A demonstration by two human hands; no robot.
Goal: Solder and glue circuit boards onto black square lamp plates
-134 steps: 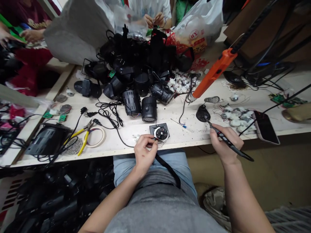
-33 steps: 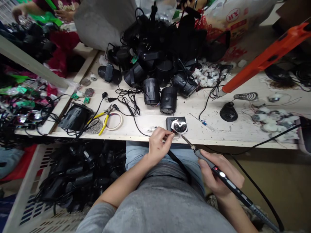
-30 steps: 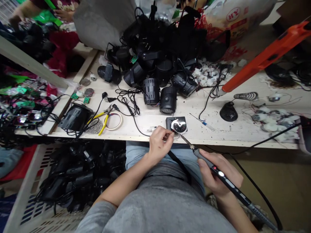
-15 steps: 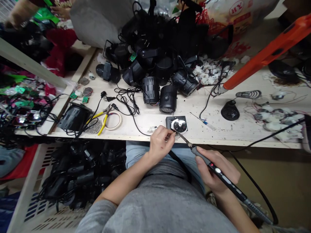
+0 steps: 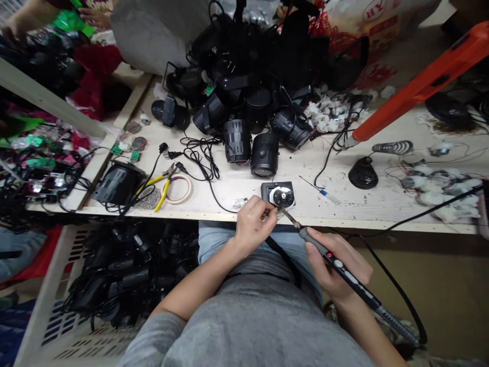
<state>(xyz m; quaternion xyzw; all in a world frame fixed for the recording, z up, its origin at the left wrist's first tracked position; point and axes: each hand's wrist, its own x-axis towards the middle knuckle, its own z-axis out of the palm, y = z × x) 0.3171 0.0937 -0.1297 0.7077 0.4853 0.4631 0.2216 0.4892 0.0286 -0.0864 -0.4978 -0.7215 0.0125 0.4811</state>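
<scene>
My right hand grips a black soldering iron like a pen. Its metal tip reaches up and left to the lower left corner of a small black square part with a round white and black disc at the table's front edge. My left hand is closed in a pinch right beside that corner, holding something thin that I cannot make out. The iron's black cable loops off to the right.
A heap of black lamp housings fills the table's far middle. Yellow pliers and a tape ring lie at the left, an orange tool, a black stand and white parts at the right. Another person's hands work at the far left.
My right hand brought the soldering iron from the black stand on the right to the square part by my left hand. In the last second both hands crept slightly upward together.
</scene>
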